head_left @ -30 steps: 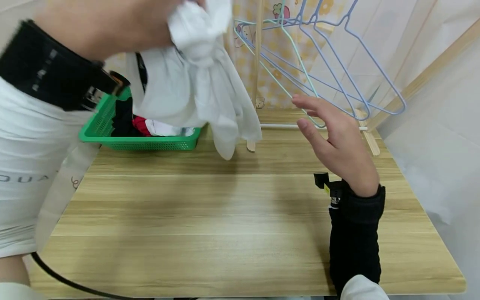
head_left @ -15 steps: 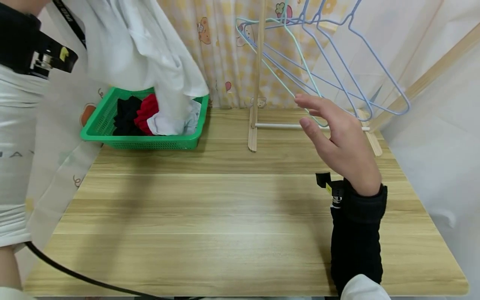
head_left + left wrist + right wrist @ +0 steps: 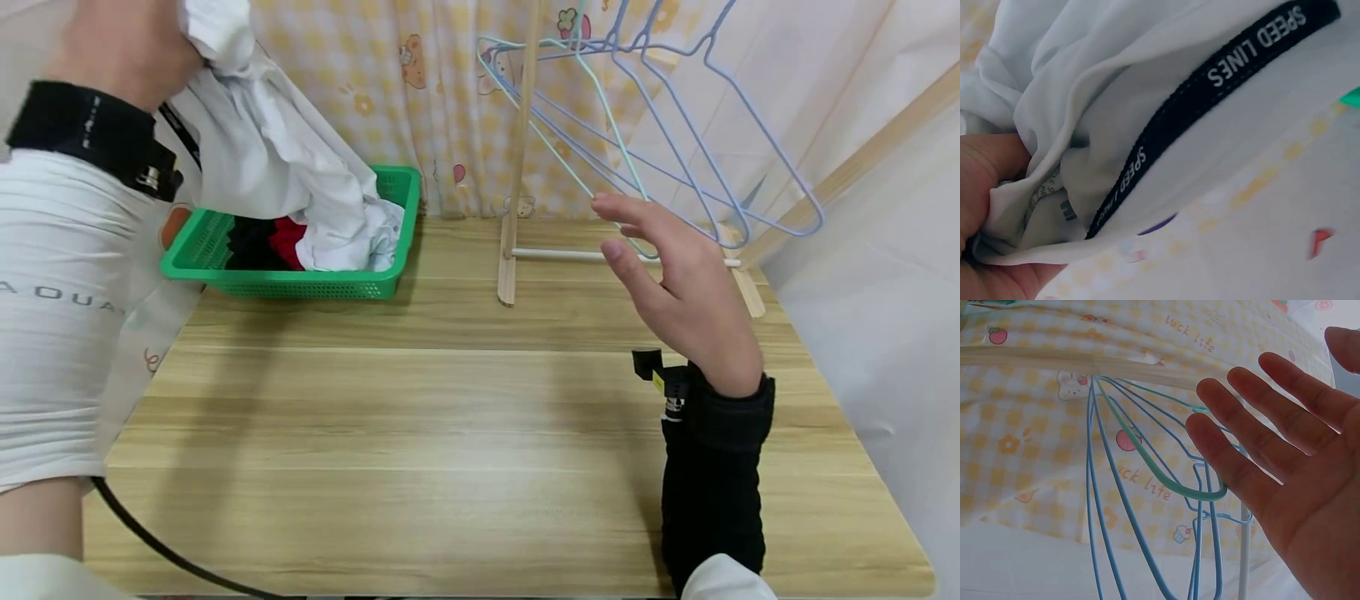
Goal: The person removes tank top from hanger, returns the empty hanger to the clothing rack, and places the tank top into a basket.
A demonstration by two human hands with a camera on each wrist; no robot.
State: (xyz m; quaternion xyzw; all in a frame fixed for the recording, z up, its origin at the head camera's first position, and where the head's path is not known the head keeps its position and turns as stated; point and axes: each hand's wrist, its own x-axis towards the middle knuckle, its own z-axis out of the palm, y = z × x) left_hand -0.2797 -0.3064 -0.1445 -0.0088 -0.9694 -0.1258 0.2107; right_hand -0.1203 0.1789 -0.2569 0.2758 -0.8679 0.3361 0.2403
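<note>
My left hand [image 3: 131, 54], at the upper left of the head view, grips a white shirt [image 3: 262, 142] by its bunched upper part. The shirt hangs over the green basket [image 3: 300, 285], its lower end among the clothes inside. In the left wrist view, thumb and fingers pinch the shirt's edge, beside a black tape [image 3: 1210, 81] lettered "SPEED LINES". My right hand [image 3: 678, 287] hovers over the table with fingers extended, holding nothing. Just beyond it hang several blue and mint-green hangers [image 3: 693, 154]; the right wrist view shows the palm beside these hangers.
Black cloth [image 3: 255, 243] and red cloth [image 3: 287, 242] lie in the basket. A wooden rack [image 3: 517, 167] with a white crossbar [image 3: 558, 253] stands at the back of the wooden table [image 3: 450, 433]. A black cable [image 3: 157, 546] curves along the lower left. Behind hangs a checked curtain [image 3: 390, 92].
My left hand has carried the shirt leftward from the middle over the basket, rising out of view, then coming lower. The shirt's lower end now reaches into the basket. My right hand stays still.
</note>
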